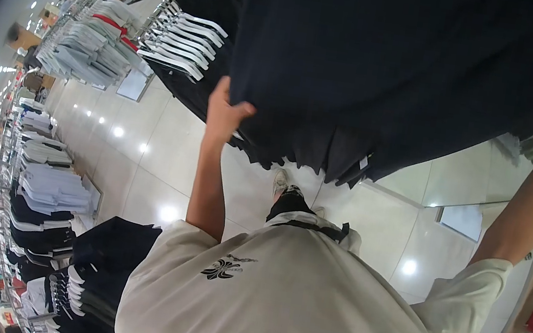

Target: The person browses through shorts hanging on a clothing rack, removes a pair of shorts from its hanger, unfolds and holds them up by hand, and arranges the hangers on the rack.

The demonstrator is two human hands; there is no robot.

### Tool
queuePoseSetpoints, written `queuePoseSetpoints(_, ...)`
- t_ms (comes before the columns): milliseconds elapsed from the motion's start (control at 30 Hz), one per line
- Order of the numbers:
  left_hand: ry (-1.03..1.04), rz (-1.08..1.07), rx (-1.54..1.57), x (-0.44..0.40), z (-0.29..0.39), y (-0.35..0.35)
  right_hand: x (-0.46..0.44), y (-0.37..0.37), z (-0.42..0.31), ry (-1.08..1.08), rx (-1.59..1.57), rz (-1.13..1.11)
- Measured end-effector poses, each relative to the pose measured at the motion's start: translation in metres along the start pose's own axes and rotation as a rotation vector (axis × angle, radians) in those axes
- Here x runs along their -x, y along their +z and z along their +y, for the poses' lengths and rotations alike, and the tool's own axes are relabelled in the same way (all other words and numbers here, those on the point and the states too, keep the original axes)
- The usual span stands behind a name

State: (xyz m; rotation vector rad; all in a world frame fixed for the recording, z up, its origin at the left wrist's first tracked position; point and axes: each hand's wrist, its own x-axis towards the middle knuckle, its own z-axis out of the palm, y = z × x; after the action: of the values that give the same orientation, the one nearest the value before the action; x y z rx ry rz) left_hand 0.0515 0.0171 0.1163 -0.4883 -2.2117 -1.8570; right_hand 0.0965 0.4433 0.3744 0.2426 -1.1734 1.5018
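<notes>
A large dark garment (389,68) fills the upper middle and right, its lower edge hanging in folds. At its left edge is my left hand (225,112), with the thumb over the cloth and the fingers partly hidden behind it. My right arm reaches up at the far right, and its hand is out of sight behind the garment or past the frame's edge. Just left of the garment, white hangers (185,43) carry dark clothes on a rack. A small white tag (364,162) shows near the lower folds.
Grey shirts (89,49) hang on a rack at the upper left. White shirts (52,187) and dark clothes (112,247) hang at the lower left. Pale floor tiles (153,150) run between the racks. A white panel (461,221) lies low at the right.
</notes>
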Motion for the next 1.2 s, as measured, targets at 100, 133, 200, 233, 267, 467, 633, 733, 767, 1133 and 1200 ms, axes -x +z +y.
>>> queuePoseSetpoints(100,-0.260,-0.433,-0.231,0.021,-0.018,0.016,0.002,-0.002,-0.003,0.007,-0.001,-0.003)
queuePoseSetpoints(133,-0.296,-0.451,-0.178,0.025,-0.028,0.021,0.002,-0.001,-0.004,0.011,-0.002,-0.001)
queuePoseSetpoints(200,-0.371,-0.482,-0.072,0.035,-0.053,0.029,0.003,0.001,-0.006,0.012,0.004,-0.003)
queuePoseSetpoints(233,-0.330,-0.515,-0.019,0.036,-0.062,0.030,0.004,0.001,-0.008,0.015,0.000,-0.007)
queuePoseSetpoints(267,-0.318,-0.412,0.059,0.038,-0.070,0.035,0.004,0.002,-0.008,0.016,0.001,-0.006)
queuePoseSetpoints(467,-0.209,0.074,-0.084,0.033,-0.133,0.045,0.004,0.007,-0.012,0.034,-0.008,-0.017)
queuePoseSetpoints(633,-0.126,0.336,-0.221,0.008,-0.113,0.038,0.005,0.011,-0.017,0.045,-0.015,-0.035)
queuePoseSetpoints(733,-0.148,0.443,-0.175,-0.018,-0.100,0.008,0.004,0.015,-0.018,0.048,-0.018,-0.045)
queuePoseSetpoints(767,-0.197,0.466,-0.090,-0.024,-0.088,-0.001,0.003,0.016,-0.019,0.046,-0.019,-0.052)
queuePoseSetpoints(1133,-0.317,0.448,-0.127,-0.033,-0.086,-0.046,-0.016,0.033,-0.026,0.052,-0.082,-0.064)
queuePoseSetpoints(1200,-0.363,0.313,-0.173,-0.031,-0.081,-0.037,-0.015,0.038,-0.028,0.075,-0.097,-0.058)
